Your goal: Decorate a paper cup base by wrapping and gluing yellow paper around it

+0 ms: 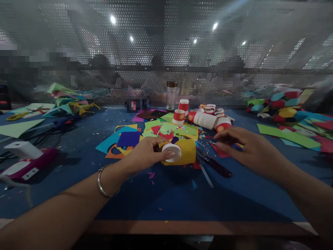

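My left hand (148, 152), with a silver bangle at its wrist, grips a paper cup (171, 153) by its white round end. Yellow paper (188, 151) surrounds the cup's side. My right hand (244, 149) hovers to the right with its thumb and fingers apart, and I see nothing in it. Just below its fingertips lies a red paper scrap (220, 150). Between the hands rests a dark-handled cutting tool (217, 166), beside a thin metal strip (207, 175). Coloured paper pieces (186, 130) are spread behind the cup.
Red-and-white cups (179, 117) and a lying cup stack (205, 119) stand behind, near a lidded clear bottle (171, 96). To the left are a purple power strip (36, 166) and a paper pile (65, 100). Colourful paper shapes (288, 113) lie right. A perforated panel (166, 45) backs the table.
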The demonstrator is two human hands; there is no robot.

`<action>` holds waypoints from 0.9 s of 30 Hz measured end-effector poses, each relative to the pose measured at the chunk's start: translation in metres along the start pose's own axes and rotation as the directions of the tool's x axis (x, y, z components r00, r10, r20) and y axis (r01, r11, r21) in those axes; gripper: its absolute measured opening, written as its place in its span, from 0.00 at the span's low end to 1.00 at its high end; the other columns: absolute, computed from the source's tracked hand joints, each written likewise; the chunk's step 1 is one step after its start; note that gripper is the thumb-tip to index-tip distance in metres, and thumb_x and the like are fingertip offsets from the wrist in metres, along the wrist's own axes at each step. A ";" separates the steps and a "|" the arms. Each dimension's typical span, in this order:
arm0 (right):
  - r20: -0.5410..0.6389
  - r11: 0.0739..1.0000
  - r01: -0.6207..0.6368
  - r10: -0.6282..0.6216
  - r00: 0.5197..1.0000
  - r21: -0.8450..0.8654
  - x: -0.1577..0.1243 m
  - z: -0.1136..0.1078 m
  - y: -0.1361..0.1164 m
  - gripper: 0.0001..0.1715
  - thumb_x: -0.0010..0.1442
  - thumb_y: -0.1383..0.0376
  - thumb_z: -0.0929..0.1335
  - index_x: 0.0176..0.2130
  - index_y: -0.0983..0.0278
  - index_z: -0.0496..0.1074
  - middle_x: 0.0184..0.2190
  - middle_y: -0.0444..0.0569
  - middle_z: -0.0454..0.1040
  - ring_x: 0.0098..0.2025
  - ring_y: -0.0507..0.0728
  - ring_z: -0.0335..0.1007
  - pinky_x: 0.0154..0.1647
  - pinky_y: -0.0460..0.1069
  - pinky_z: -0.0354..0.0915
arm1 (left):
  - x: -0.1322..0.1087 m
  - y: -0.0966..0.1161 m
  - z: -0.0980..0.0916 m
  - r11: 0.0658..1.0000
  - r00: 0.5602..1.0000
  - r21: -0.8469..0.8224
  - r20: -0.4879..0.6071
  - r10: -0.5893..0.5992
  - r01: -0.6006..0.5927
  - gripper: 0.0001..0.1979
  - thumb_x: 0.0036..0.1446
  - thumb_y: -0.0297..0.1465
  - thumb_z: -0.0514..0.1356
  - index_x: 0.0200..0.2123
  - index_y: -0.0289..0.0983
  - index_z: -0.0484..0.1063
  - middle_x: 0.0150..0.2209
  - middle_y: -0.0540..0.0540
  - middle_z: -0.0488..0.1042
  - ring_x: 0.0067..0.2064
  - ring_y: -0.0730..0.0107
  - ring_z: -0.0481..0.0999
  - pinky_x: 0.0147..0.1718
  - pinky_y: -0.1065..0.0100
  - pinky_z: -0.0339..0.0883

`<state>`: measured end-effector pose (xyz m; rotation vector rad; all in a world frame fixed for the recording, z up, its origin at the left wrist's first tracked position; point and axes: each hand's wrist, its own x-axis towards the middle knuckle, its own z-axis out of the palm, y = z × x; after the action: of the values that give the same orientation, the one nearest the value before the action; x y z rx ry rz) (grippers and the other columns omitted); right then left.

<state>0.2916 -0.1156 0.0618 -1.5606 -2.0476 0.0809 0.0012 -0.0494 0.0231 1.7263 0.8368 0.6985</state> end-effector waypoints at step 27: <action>0.145 0.931 0.181 -0.237 0.961 0.317 0.030 0.043 -0.041 0.11 0.66 0.61 0.67 0.32 0.61 0.73 0.29 0.47 0.75 0.30 0.55 0.69 0.31 0.50 0.64 | 0.000 -0.005 0.003 0.998 0.987 -0.028 0.149 0.054 -0.050 0.15 0.56 0.41 0.69 0.33 0.34 0.77 0.29 0.51 0.71 0.32 0.74 0.66 0.31 0.71 0.60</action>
<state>0.2307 -0.0900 0.0526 -1.1768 -2.2075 0.4490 0.0031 -0.0499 0.0174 1.7601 0.6794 0.6029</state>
